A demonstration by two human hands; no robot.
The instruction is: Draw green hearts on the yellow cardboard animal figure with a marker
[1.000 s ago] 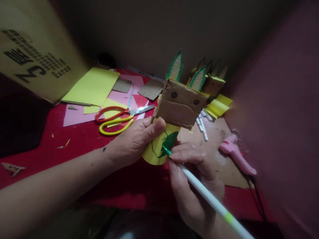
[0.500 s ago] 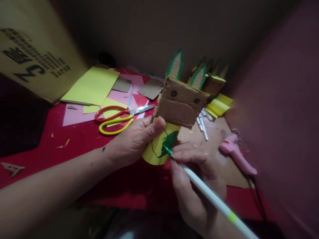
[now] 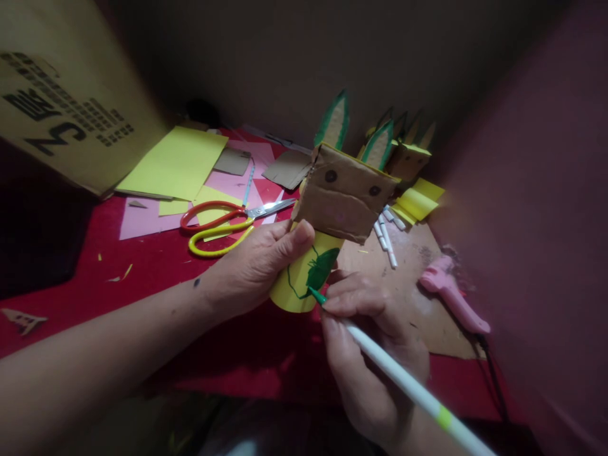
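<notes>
A cardboard animal figure (image 3: 349,196) has two green-edged ears, drawn dark eyes and a yellow paper tube body (image 3: 295,288). My left hand (image 3: 259,263) is wrapped round the tube just below the head, thumb in front. On the tube is a green outline, its right part filled in with dark green. My right hand (image 3: 375,354) pinches a white marker (image 3: 399,373) with a green tip, which rests at the lower edge of the green patch. The marker's rear end points to the lower right.
Scissors (image 3: 221,225) with red and yellow handles lie left of the figure, near yellow paper (image 3: 178,164). Behind it stands another cardboard figure (image 3: 408,161). A pink glue gun (image 3: 451,294) and white sticks (image 3: 387,240) lie right. A large box (image 3: 71,95) stands left.
The marker tip has moved slightly down and left on the tube, my right hand with it. The green patch looks a little fuller. My left hand keeps its hold.
</notes>
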